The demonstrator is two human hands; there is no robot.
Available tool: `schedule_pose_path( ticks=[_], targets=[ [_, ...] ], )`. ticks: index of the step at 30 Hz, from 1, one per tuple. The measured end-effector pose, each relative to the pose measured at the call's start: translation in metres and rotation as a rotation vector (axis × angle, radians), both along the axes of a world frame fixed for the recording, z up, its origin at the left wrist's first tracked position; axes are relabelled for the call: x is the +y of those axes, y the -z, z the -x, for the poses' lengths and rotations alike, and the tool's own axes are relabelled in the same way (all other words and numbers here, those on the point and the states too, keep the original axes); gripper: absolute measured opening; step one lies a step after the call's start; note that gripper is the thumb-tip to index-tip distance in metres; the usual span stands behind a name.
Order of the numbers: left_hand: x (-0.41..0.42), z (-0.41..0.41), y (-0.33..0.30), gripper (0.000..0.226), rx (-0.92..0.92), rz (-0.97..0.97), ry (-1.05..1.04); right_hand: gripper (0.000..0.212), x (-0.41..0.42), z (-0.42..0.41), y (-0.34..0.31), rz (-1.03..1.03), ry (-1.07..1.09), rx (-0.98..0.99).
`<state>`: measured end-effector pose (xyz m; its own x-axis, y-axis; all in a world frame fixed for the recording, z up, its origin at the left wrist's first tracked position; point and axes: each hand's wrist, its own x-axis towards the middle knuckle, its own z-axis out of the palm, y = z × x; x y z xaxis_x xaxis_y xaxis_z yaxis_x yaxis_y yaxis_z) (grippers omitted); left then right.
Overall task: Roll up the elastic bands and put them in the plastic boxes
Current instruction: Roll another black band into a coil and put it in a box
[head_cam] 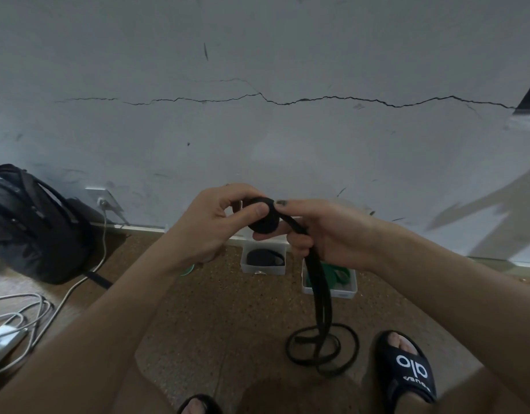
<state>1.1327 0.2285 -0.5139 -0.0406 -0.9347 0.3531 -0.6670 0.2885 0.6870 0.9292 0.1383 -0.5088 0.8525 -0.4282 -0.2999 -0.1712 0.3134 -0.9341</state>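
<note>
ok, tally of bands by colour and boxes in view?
Black bands: 2, one held by left hand and right hand at, one in a box at
Green bands: 1
Plastic boxes: 2
Total: 5

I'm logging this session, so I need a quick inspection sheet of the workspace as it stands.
Surface: speckled brown floor, bare in the middle.
Job's things: black elastic band, partly rolled, its tail coiled on the floor; clear box holding a black roll; second box holding a green band.
Clutter: black backpack; something green half hidden under the left wrist.
Grippers: left hand pinches the roll; right hand grips the strap.
Cables: white cables at left, one running to a wall socket.
Surroundings: cracked grey wall; black slides.
</note>
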Motion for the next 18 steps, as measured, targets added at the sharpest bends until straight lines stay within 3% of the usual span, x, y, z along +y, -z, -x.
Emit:
schedule_pose_path(
  ticks=[3, 7, 9, 12, 16, 18],
  targets=[
    [0.0, 0.001, -0.001, 0.018, -0.061, 0.011, 0.019, 0.041, -0.003, 0.001, 0.001, 0.005, 0.022, 0.036],
    [0.0, 0.004, -0.001, 0.029, -0.324, 0.066, 0.094, 0.028, -0.004, 0.0, 0.002, 0.148, 0.007, 0.122],
    [-0.001, 0.008, -0.001, 0.031, -0.421, 0.098, 0.119, 0.034, -0.005, -0.002, 0.004, 0.202, 0.03, 0.178],
    [-0.001, 0.01, 0.0, 0.026, -0.364, 0.114, 0.117, 0.038, -0.007, 0.002, 0.003, 0.196, -0.021, 0.189],
    [0.003, 0.007, -0.001, 0.024, -0.207, 0.101, 0.064, 0.041, -0.011, 0.01, -0.004, -0.017, -0.113, 0.101],
    [0.004, 0.006, -0.002, 0.024, -0.186, 0.104, 0.054, 0.045, -0.011, 0.009, -0.003, 0.006, -0.099, 0.077]
  ],
)
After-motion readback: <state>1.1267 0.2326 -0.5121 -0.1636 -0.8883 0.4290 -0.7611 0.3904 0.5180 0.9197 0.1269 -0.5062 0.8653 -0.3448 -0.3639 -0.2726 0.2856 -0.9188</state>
